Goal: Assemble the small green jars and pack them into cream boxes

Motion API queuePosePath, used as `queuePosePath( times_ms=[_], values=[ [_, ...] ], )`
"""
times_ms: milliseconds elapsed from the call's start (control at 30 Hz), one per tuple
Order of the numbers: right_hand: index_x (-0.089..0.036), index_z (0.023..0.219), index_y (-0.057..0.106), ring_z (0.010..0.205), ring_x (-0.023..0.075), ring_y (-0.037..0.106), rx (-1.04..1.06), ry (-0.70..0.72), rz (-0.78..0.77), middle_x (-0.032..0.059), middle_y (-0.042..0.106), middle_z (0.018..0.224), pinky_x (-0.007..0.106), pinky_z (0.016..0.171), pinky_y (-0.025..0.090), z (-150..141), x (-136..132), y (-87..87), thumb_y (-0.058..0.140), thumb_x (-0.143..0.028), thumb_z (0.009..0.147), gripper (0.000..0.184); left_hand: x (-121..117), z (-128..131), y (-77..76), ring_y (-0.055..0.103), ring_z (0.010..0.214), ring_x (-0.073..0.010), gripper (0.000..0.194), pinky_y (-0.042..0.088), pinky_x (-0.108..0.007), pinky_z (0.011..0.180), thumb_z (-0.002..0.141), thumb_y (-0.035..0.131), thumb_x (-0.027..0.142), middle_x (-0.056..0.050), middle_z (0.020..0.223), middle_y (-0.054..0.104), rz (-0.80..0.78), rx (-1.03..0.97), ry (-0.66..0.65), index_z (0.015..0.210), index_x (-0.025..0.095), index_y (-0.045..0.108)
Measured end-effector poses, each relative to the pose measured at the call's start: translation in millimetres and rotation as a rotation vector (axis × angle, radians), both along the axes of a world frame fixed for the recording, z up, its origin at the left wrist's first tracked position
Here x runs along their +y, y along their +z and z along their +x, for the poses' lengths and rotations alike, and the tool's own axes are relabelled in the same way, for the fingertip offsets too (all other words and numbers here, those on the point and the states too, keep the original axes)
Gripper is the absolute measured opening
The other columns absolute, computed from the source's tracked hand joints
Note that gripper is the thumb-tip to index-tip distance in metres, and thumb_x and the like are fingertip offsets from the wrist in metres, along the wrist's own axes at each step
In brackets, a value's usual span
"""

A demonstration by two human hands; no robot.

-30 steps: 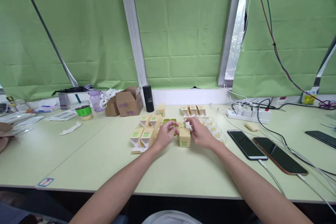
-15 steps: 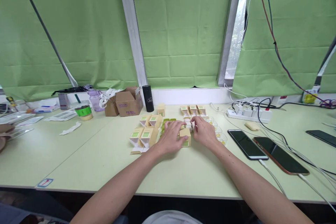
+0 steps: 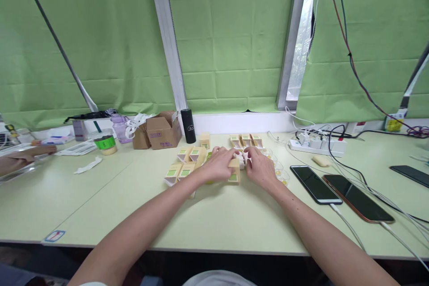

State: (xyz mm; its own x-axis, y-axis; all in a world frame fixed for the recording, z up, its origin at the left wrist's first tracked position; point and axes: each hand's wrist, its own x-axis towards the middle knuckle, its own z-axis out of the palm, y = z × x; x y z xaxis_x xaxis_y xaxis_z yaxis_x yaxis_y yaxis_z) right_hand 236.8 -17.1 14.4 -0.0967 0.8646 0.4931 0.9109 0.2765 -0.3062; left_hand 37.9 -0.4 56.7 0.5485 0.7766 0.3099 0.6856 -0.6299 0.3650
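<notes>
My left hand (image 3: 218, 165) reaches over a small cream box with a green label (image 3: 233, 178), its fingers bent at the small white pieces (image 3: 239, 160); what they grip is hidden. Opposite it, my right hand (image 3: 261, 168) has its thumb and fingertips closed at the same white pieces. Left of my hands stand several open cream cartons with green labels (image 3: 186, 170). Green items (image 3: 209, 155) are mostly covered by my left hand. Clear round cups with yellow in them (image 3: 281, 175) lie right of my right hand.
Open cartons (image 3: 246, 141) and a closed box (image 3: 205, 140) stand behind. A black cylinder (image 3: 188, 126) and a cardboard box (image 3: 164, 130) are at the back left. Phones (image 3: 315, 184) on cables and a power strip (image 3: 317, 146) lie right. Another person's hand (image 3: 27, 156) is at far left.
My left hand has moved forward and right over the cream box, its fingers drawn in toward the white pieces. The box shifted slightly left. Another person's hand reached further in at far left.
</notes>
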Motion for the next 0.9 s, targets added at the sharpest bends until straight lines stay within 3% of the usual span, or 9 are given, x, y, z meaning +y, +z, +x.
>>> queuePosePath(
  times_ms=[167, 300, 433, 667, 900],
  values=[
    [-0.023, 0.126, 0.056, 0.089, 0.0233, 0.069, 0.004, 0.025, 0.019, 0.008, 0.072, 0.119, 0.031, 0.063, 0.035, -2, -1, -0.9, 0.052, -0.013, 0.093, 0.035, 58, -9, 36.3, 0.06, 0.12, -0.0347, 0.065, 0.048, -0.041, 0.101, 0.078, 0.069, 0.02, -0.012, 0.122, 0.071, 0.072, 0.095, 0.14, 0.142, 0.023, 0.058],
    [-0.023, 0.127, 0.056, 0.093, 0.0241, 0.07, -0.003, 0.048, 0.025, 0.0083, 0.072, 0.124, 0.031, 0.063, 0.035, -3, -1, -3.7, 0.051, -0.014, 0.094, 0.035, 107, -15, 45.1, 0.057, 0.129, -0.0326, 0.071, 0.051, -0.039, 0.098, 0.076, 0.066, 0.012, -0.013, 0.129, 0.07, 0.094, 0.174, 0.287, 0.145, 0.021, 0.055],
    [-0.023, 0.128, 0.056, 0.096, 0.0245, 0.07, -0.005, 0.078, 0.012, 0.0078, 0.071, 0.124, 0.032, 0.063, 0.037, -4, -1, -4.8, 0.051, -0.014, 0.093, 0.037, 137, -16, 31.3, 0.053, 0.133, -0.0347, 0.072, 0.051, -0.04, 0.1, 0.072, 0.069, 0.009, -0.015, 0.13, 0.07, 0.069, 0.217, 0.4, 0.142, 0.018, 0.057],
    [-0.024, 0.129, 0.055, 0.1, 0.0248, 0.07, -0.001, 0.107, -0.002, 0.0083, 0.071, 0.125, 0.031, 0.065, 0.038, -7, -4, -3.2, 0.051, -0.013, 0.093, 0.038, 157, -10, -0.7, 0.055, 0.132, -0.0356, 0.067, 0.047, -0.04, 0.104, 0.073, 0.072, 0.01, -0.019, 0.127, 0.07, 0.035, 0.313, 0.47, 0.138, 0.015, 0.058],
    [-0.024, 0.129, 0.055, 0.101, 0.025, 0.069, -0.006, 0.133, 0.02, 0.0087, 0.07, 0.126, 0.032, 0.064, 0.039, -9, -6, -4.3, 0.051, -0.014, 0.095, 0.036, 157, -5, -14.9, 0.048, 0.138, -0.0349, 0.056, 0.019, -0.051, 0.126, 0.074, 0.07, 0.009, -0.019, 0.125, 0.07, 0.062, 0.395, 0.463, 0.13, 0.013, 0.061]
  ],
)
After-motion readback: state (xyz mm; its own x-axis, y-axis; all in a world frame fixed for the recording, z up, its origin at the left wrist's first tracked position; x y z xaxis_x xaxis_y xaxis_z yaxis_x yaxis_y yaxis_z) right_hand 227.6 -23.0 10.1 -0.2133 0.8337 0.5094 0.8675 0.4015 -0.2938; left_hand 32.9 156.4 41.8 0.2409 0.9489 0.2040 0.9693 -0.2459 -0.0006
